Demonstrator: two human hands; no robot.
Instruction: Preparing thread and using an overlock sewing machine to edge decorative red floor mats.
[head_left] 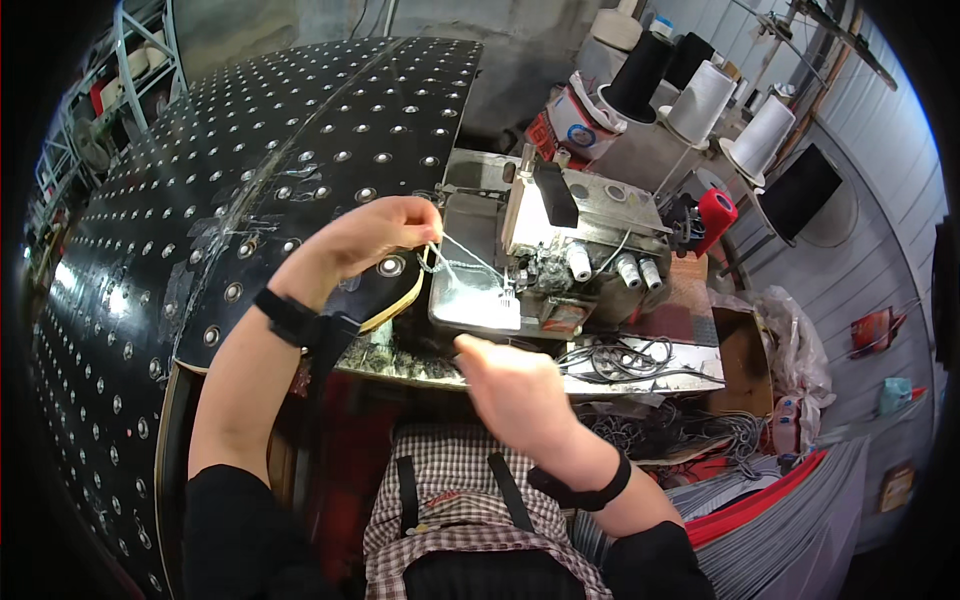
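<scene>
Black studded counter (318, 112) on the left, grey panelled wall (865, 275) on the right. Open cardboard box (745, 352) by the sewing machine (600, 220), contents unclear. Left hand (393, 230) is pinching a cord (470, 255) strung to the machine; right hand's (522, 392) grip is blurry, can't tell.

The left hand (385, 232) pinches a cord (434, 254) — right hand (520, 390) near the sewing machine (600, 225).

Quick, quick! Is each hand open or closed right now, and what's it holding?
Left hand: closed, pinching a pale cord.
Right hand: blurred; can't tell if it's open or holding something.
</scene>
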